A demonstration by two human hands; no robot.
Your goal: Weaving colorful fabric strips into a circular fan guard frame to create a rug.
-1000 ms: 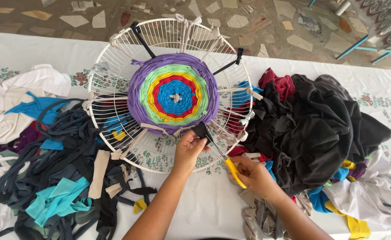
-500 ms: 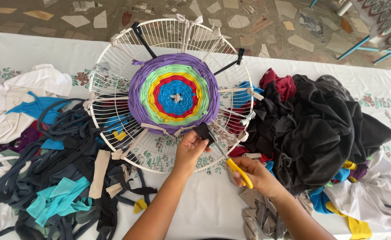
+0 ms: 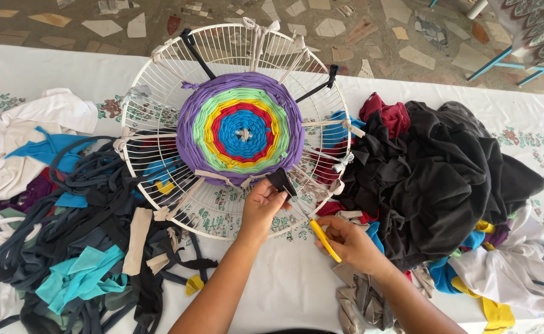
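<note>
A round white wire frame (image 3: 161, 74) lies on the table with a woven disc (image 3: 241, 130) of purple, green, yellow, red and blue rings at its middle. My left hand (image 3: 261, 207) pinches a small black fabric strip (image 3: 281, 181) at the disc's lower edge. My right hand (image 3: 349, 241) holds yellow-handled scissors (image 3: 324, 240) just right of it, blades pointing up toward the strip.
A heap of dark and teal fabric strips (image 3: 86, 247) lies at the left, white cloth (image 3: 31, 124) beyond it. A big pile of black cloth (image 3: 439, 179) with maroon, yellow and white pieces fills the right. The table's white cloth (image 3: 284, 278) shows between my arms.
My hands stay at the frame's lower edge. The right hand with the scissors has drifted slightly down and right, away from the black strip.
</note>
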